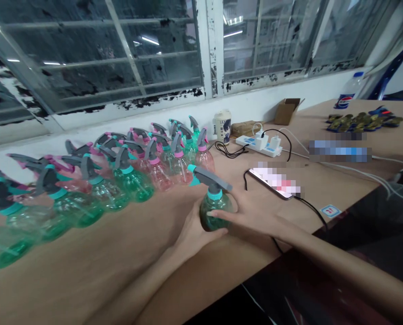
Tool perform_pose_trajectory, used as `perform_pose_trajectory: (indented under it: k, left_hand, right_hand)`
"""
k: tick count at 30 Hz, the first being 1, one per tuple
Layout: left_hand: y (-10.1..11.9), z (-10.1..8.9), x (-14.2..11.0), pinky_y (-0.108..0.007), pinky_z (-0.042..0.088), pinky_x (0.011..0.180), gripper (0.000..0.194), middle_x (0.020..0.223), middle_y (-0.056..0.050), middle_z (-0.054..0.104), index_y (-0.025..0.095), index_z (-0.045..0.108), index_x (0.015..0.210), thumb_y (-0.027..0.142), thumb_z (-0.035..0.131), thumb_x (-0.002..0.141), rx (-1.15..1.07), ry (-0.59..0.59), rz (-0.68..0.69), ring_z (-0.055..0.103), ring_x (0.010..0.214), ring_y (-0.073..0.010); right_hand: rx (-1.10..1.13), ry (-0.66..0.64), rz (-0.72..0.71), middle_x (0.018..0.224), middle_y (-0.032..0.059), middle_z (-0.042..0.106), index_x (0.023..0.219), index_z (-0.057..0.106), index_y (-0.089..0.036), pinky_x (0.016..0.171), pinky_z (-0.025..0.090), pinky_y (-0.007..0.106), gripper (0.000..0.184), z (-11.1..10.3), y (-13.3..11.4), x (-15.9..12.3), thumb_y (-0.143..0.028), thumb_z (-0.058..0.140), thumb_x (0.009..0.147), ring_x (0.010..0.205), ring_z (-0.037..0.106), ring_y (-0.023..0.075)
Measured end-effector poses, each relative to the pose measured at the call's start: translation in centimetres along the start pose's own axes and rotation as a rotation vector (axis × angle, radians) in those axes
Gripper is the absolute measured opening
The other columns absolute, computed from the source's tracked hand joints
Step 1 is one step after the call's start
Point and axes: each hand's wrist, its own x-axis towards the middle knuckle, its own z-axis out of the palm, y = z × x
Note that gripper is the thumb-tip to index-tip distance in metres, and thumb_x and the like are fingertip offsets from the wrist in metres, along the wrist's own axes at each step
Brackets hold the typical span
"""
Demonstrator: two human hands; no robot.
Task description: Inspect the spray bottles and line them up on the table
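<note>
Between my two hands is a green spray bottle [216, 205] with a teal collar and a grey trigger head, whose teal nozzle points left. My left hand [196, 230] wraps around its left side, thumb across the lower front. From the right, my right hand [237, 212] grips the bottle, with its thumb over the front; its other fingers are partly hidden behind. Whether the base touches the table is hard to see. To the left, several green and pink spray bottles [135, 185] stand in rows along the wall.
A phone [272, 183] with a black cable lies right of my hands. Behind it are a white power strip [259, 145], a paper cup [222, 128] and an open cardboard box [287, 111]. A Pepsi bottle [349, 92] stands far right, near gold-coloured pieces [362, 121]. The table's front edge runs below my hands.
</note>
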Motion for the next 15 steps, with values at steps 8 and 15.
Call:
perform_pose_trajectory:
  k: [8, 15]
  left_hand:
    - [-0.2, -0.1, -1.0, -0.054, 0.041, 0.103, 0.084, 0.134, -0.012, 0.051, 0.025, 0.037, 0.138, 0.047, 0.077, 0.067, 0.069, 0.014, 0.002, 0.047, 0.126, -0.0371]
    - [-0.7, -2.1, -2.4, -0.060, 0.036, 0.104, 0.098, 0.138, -0.015, 0.047, 0.024, 0.029, 0.143, 0.051, 0.077, 0.063, 0.214, 0.012, -0.086, 0.040, 0.130, -0.0415]
  right_hand:
    - [0.232, -0.039, -0.063, 0.106, 0.0034, 0.064, 0.122, 0.053, -0.029, 0.087, 0.049, 0.045, 0.056, 1.4, -1.3, 2.9, -0.050, 0.072, 0.074, 0.099, 0.061, 0.0250]
    - [0.499, -0.095, -0.155, 0.093, 0.0003, 0.063, 0.100, 0.058, -0.025, 0.076, 0.050, 0.033, 0.032, 4.6, -1.5, 5.6, -0.045, 0.068, 0.078, 0.086, 0.062, 0.0179]
